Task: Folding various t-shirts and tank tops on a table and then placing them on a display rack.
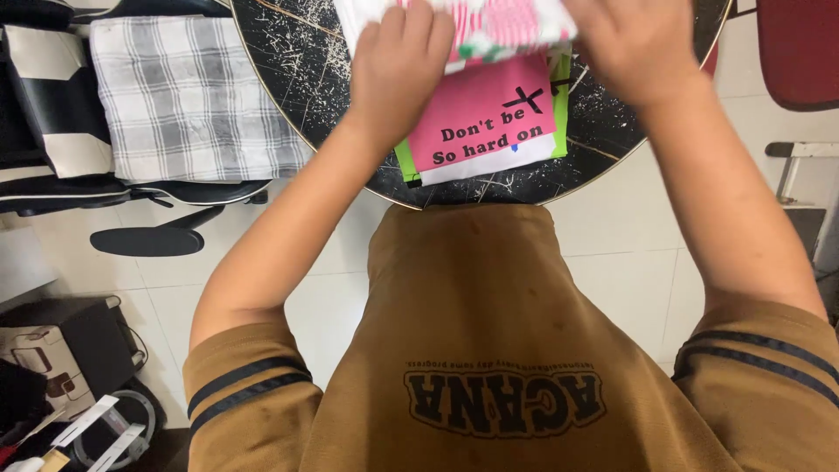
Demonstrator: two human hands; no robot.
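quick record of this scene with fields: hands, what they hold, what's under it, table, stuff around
left hand: on the left part of a white and pink patterned cloth, fingers curled over it
right hand: on the right part of the same cloth
under the cloth: pink cloth with black print, lying on a white layer and a green layer
table: round, black marbled top
around: chair with a grey checked cloth at left, white tiled floor

Mustard-brown T-shirt (472, 332); dark double-striped short sleeves; dark chest lettering
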